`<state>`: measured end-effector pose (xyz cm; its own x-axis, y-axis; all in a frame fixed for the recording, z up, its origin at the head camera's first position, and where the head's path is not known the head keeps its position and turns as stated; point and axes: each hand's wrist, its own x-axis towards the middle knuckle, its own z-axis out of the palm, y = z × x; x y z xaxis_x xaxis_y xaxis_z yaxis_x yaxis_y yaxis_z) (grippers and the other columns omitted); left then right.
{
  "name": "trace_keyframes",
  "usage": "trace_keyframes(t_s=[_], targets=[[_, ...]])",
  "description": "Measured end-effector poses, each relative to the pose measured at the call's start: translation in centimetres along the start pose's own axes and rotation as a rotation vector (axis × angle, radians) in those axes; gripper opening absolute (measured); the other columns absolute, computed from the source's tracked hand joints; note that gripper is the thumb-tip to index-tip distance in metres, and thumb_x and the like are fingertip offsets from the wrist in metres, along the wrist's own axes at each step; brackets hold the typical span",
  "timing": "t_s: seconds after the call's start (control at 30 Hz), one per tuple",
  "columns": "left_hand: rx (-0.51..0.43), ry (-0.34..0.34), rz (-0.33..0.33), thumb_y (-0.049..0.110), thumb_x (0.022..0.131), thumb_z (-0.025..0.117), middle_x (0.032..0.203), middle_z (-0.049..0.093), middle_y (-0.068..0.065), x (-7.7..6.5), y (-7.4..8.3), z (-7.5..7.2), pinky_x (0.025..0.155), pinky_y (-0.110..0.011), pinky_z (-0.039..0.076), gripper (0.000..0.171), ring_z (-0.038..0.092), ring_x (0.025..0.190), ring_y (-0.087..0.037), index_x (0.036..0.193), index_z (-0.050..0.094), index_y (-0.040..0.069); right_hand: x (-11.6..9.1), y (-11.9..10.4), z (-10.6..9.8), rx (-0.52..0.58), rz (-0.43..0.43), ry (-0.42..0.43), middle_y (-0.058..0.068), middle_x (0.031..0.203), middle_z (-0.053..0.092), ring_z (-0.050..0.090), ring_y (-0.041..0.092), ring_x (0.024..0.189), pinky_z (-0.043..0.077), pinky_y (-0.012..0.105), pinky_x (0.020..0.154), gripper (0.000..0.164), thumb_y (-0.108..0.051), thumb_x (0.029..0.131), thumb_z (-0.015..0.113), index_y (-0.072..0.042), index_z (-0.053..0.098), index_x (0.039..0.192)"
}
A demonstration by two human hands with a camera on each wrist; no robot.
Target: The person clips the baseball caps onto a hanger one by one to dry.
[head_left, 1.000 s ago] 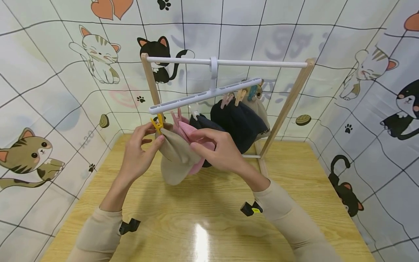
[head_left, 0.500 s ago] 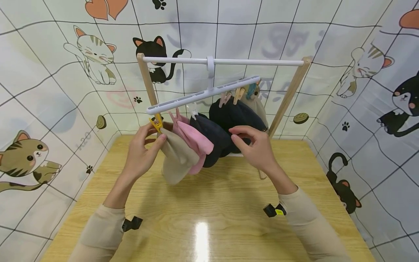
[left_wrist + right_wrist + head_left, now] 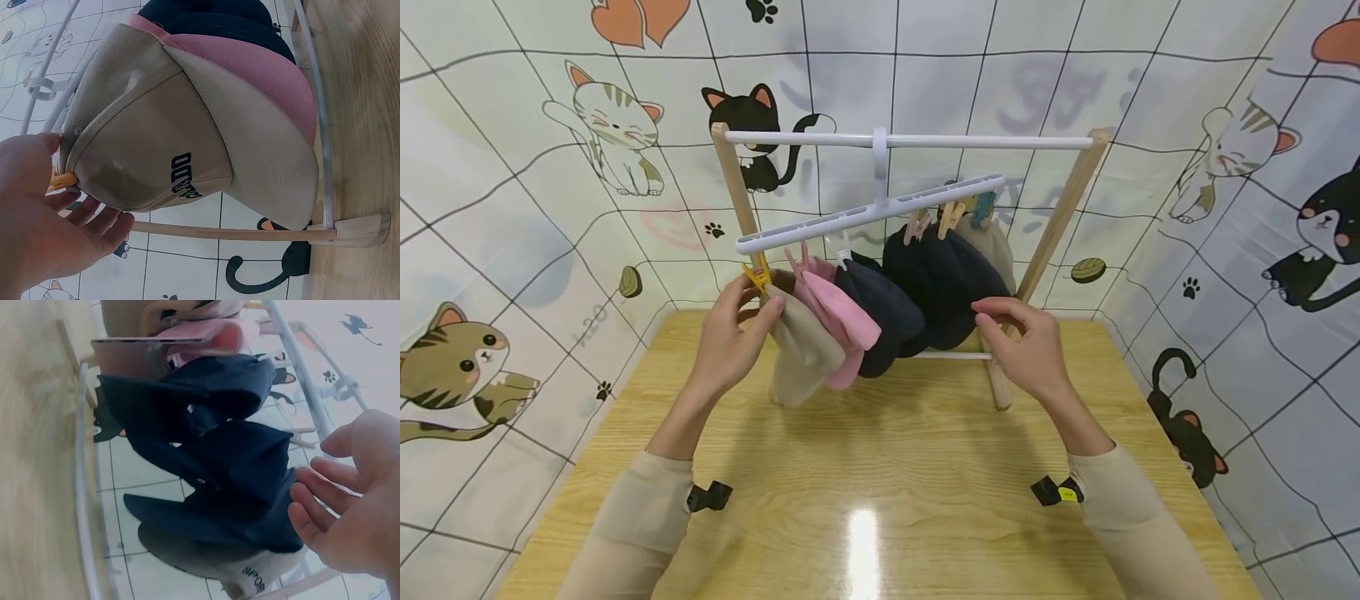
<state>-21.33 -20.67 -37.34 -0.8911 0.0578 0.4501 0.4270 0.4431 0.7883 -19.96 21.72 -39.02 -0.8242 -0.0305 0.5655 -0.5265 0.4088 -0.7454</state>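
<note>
Caps hang from clothespins on a white hanger (image 3: 850, 220). My left hand (image 3: 726, 342) holds the edge of the nearest beige cap (image 3: 144, 150) between thumb and fingers, beside its yellow clothespin (image 3: 760, 277). In the left wrist view, dark lettering shows on this cap. Behind it hang a pink cap (image 3: 842, 312), dark navy caps (image 3: 947, 287) and, farthest along, another beige cap (image 3: 250, 575) marked with dark letters. My right hand (image 3: 1030, 346) holds nothing. Its fingers are loosely bent, close beside the navy caps at the rack's right leg.
The hanger hooks over the white top bar (image 3: 985, 142) of a rack with wooden side legs (image 3: 1063, 217). A wooden table (image 3: 820, 467) lies beneath. Cat-printed sheeting (image 3: 1045, 83) stands around the back and sides.
My right hand has left the beige and pink caps and moved right, past the navy caps. My left hand stays at the beige cap, while the caps have swung slightly.
</note>
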Motion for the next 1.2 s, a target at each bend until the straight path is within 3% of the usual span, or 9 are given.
trace_keyframes(t_s=[0.1,0.17,0.3,0.4,0.57,0.73,0.83,1.03,1.2], targets=[[0.007,-0.001,0.003,0.027,0.114,0.069,0.164,0.058,-0.02,0.4,-0.2,0.0,0.122,-0.063,0.053,0.058,0.058,0.154,-0.043,0.166,0.052,0.007,-0.5,0.6,-0.4,-0.009,0.016,0.014,0.005,0.113,0.083,0.072,-0.007,0.095,0.053,0.009,0.086,0.017,-0.002,0.106,0.075,0.004,0.083,0.119],[0.017,-0.003,0.004,0.028,0.114,0.068,0.163,0.058,-0.02,0.7,-0.3,-0.1,0.122,-0.064,0.053,0.058,0.058,0.153,-0.042,0.166,0.051,0.007,-0.7,1.0,-0.7,-0.026,0.019,0.025,0.006,0.113,0.084,0.072,-0.009,0.096,0.054,0.008,0.09,0.017,-0.002,0.105,0.076,0.005,0.083,0.119],[0.042,-0.003,-0.001,0.03,0.115,0.065,0.162,0.061,-0.02,1.1,-0.6,-0.3,0.119,-0.063,0.051,0.058,0.058,0.15,-0.041,0.166,0.052,0.006,-1.1,1.6,-1.1,-0.107,0.031,0.06,0.023,0.118,0.083,0.066,-0.015,0.103,0.051,0.007,0.098,0.018,-0.003,0.106,0.075,0.005,0.082,0.121],[0.055,0.001,-0.001,0.031,0.115,0.064,0.16,0.062,-0.02,1.4,-0.7,-0.4,0.117,-0.061,0.051,0.057,0.059,0.148,-0.04,0.165,0.053,0.007,-1.1,1.9,-1.4,-0.156,0.055,0.088,0.024,0.125,0.082,0.071,-0.001,0.11,0.05,0.007,0.1,0.022,-0.004,0.106,0.074,0.003,0.081,0.126],[0.051,-0.006,-0.001,0.031,0.116,0.064,0.161,0.062,-0.019,1.9,-0.8,-0.4,0.117,-0.059,0.054,0.056,0.062,0.146,-0.039,0.165,0.053,0.008,-0.6,2.1,-1.5,-0.158,0.075,0.129,0.023,0.132,0.08,0.076,0.039,0.121,0.051,0.007,0.105,0.028,-0.001,0.106,0.07,0.002,0.078,0.132],[0.022,-0.03,-0.019,0.033,0.116,0.063,0.16,0.063,-0.02,2.4,-0.8,-0.2,0.12,-0.062,0.054,0.057,0.064,0.145,-0.039,0.167,0.051,0.012,0.3,1.9,-1.6,-0.181,0.071,0.246,0.025,0.125,0.079,0.075,0.045,0.116,0.05,0.006,0.1,0.026,0.005,0.103,0.065,0.007,0.079,0.125],[0.018,-0.034,-0.021,0.033,0.116,0.063,0.157,0.065,-0.021,2.8,-0.8,0.0,0.121,-0.063,0.053,0.056,0.064,0.143,-0.04,0.167,0.051,0.012,1.0,1.8,-1.9,-0.186,0.089,0.285,0.021,0.13,0.08,0.076,0.045,0.119,0.049,0.007,0.1,0.032,0.004,0.102,0.06,0.004,0.079,0.128],[0.019,-0.005,-0.018,0.027,0.115,0.064,0.151,0.068,-0.023,3.5,-1.1,0.2,0.121,-0.063,0.054,0.054,0.065,0.141,-0.039,0.164,0.053,0.006,2.1,1.9,-2.4,-0.191,0.164,0.247,0.013,0.145,0.079,0.075,0.039,0.134,0.051,0.013,0.11,0.043,0.0,0.105,0.054,-0.004,0.076,0.141],[0.026,0.06,-0.003,0.022,0.113,0.066,0.148,0.066,-0.021,4.1,-1.2,0.6,0.117,-0.063,0.058,0.05,0.065,0.138,-0.034,0.158,0.058,0.004,2.6,2.1,-2.5,-0.155,0.185,0.136,0.017,0.163,0.065,0.063,0.037,0.152,0.049,0.041,0.13,0.049,-0.005,0.112,0.049,-0.004,0.063,0.158]])
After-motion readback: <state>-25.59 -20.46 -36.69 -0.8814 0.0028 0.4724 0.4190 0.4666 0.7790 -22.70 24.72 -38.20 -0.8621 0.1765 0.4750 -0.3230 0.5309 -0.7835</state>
